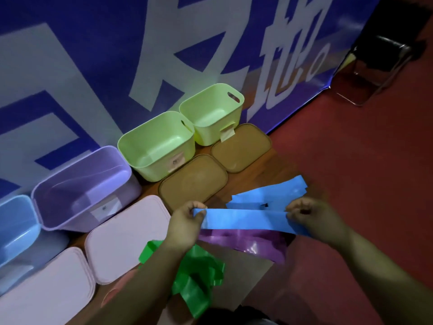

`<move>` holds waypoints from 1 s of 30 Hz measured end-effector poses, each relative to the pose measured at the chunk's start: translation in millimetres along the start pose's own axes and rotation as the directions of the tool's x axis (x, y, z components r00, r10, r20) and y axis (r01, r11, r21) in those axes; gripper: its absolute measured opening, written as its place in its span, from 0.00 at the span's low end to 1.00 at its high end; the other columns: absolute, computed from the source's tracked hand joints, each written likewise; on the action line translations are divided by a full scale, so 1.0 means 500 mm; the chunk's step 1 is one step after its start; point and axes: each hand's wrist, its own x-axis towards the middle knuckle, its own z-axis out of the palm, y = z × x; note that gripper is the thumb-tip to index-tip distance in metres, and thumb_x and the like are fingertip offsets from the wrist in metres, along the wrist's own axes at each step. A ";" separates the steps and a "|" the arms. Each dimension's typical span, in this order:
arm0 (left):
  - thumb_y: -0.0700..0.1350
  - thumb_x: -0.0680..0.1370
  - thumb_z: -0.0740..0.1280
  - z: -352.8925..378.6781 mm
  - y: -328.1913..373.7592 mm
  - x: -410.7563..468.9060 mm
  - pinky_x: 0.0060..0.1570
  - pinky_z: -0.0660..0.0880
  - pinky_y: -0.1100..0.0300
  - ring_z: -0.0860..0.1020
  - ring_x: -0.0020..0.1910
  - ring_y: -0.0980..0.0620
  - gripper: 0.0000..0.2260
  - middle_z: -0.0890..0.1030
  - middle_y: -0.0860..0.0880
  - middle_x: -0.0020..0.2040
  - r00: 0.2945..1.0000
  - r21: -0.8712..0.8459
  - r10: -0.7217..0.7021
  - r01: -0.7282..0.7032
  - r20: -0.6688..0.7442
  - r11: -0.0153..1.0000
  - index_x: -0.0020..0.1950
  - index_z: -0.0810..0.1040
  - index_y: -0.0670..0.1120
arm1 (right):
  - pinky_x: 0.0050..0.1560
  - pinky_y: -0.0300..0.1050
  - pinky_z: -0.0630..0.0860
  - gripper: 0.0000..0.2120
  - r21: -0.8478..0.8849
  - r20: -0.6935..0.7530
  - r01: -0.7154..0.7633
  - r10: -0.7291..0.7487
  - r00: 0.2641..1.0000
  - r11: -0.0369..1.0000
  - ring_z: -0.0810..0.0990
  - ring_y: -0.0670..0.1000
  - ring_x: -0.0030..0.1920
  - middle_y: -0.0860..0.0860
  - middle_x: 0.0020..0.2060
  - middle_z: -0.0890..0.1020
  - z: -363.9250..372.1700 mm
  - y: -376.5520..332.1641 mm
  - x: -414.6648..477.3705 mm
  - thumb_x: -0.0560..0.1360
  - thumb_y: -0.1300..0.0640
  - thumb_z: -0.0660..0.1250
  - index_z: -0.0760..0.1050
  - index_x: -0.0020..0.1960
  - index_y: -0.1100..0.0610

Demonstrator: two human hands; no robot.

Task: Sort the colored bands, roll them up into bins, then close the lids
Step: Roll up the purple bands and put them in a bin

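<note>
A blue band (246,219) is stretched flat between my hands above the floor. My left hand (187,219) pinches its left end and my right hand (309,216) pinches its right end. More blue bands (276,191) lie behind it. A purple band (248,242) lies under it, and green bands (196,268) are piled below my left forearm. Along the wall stand open bins: a blue bin (16,221), a purple bin (82,184) and two green bins (157,146) (213,113).
Two brown lids (194,179) (241,148) lie in front of the green bins and two pink lids (126,238) (42,289) in front of the purple and blue bins. A blue banner (93,55) covers the wall. A black chair (379,57) stands far right on the red floor.
</note>
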 end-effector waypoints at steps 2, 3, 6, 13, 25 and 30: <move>0.35 0.77 0.67 0.032 0.028 0.034 0.37 0.70 0.77 0.78 0.37 0.65 0.07 0.81 0.55 0.41 0.999 0.034 0.035 -0.036 0.023 0.999 0.44 0.80 0.46 | 0.44 0.37 0.75 0.12 -0.078 -0.023 0.036 -0.038 0.999 0.996 0.81 0.43 0.38 0.48 0.38 0.85 -0.030 0.015 0.033 0.70 0.66 0.75 0.81 0.38 0.49; 0.35 0.77 0.67 0.047 0.042 0.050 0.36 0.69 0.77 0.78 0.37 0.64 0.07 0.81 0.56 0.40 0.998 0.047 0.053 -0.054 0.028 0.997 0.45 0.80 0.47 | 0.44 0.35 0.75 0.13 -0.101 -0.040 0.027 -0.032 0.999 0.995 0.81 0.43 0.39 0.48 0.39 0.85 -0.043 0.021 0.051 0.70 0.66 0.75 0.81 0.38 0.48; 0.37 0.78 0.67 0.086 0.081 0.094 0.33 0.69 0.76 0.77 0.35 0.63 0.06 0.81 0.57 0.39 0.996 0.015 0.062 -0.063 0.060 0.998 0.49 0.80 0.47 | 0.41 0.26 0.70 0.09 -0.081 -0.131 -0.061 0.050 0.990 0.995 0.80 0.48 0.42 0.52 0.42 0.85 -0.068 0.036 0.101 0.71 0.64 0.75 0.81 0.44 0.51; 0.42 0.76 0.71 0.074 0.049 0.107 0.44 0.68 0.78 0.79 0.48 0.62 0.08 0.81 0.55 0.50 0.986 0.166 0.096 -0.118 0.136 0.979 0.53 0.79 0.53 | 0.57 0.44 0.74 0.19 -0.225 -0.237 -0.144 0.089 0.968 0.964 0.82 0.57 0.55 0.56 0.52 0.83 -0.020 0.054 0.114 0.69 0.53 0.77 0.80 0.58 0.56; 0.42 0.74 0.75 -0.113 -0.141 -0.089 0.49 0.75 0.63 0.78 0.49 0.60 0.14 0.79 0.63 0.50 0.980 0.288 0.132 -0.085 -0.148 0.954 0.51 0.77 0.59 | 0.56 0.34 0.69 0.15 -0.194 0.229 0.113 -0.067 0.971 0.974 0.78 0.44 0.55 0.43 0.53 0.80 0.210 -0.079 0.065 0.71 0.55 0.72 0.79 0.58 0.51; 0.46 0.75 0.73 -0.187 -0.213 -0.175 0.47 0.76 0.60 0.79 0.49 0.59 0.13 0.79 0.60 0.52 0.965 0.252 -0.039 0.108 -0.261 0.962 0.54 0.76 0.60 | 0.49 0.32 0.70 0.15 -0.235 0.408 0.262 -0.150 0.900 0.936 0.79 0.47 0.51 0.46 0.53 0.81 0.318 -0.153 0.031 0.71 0.53 0.72 0.78 0.57 0.48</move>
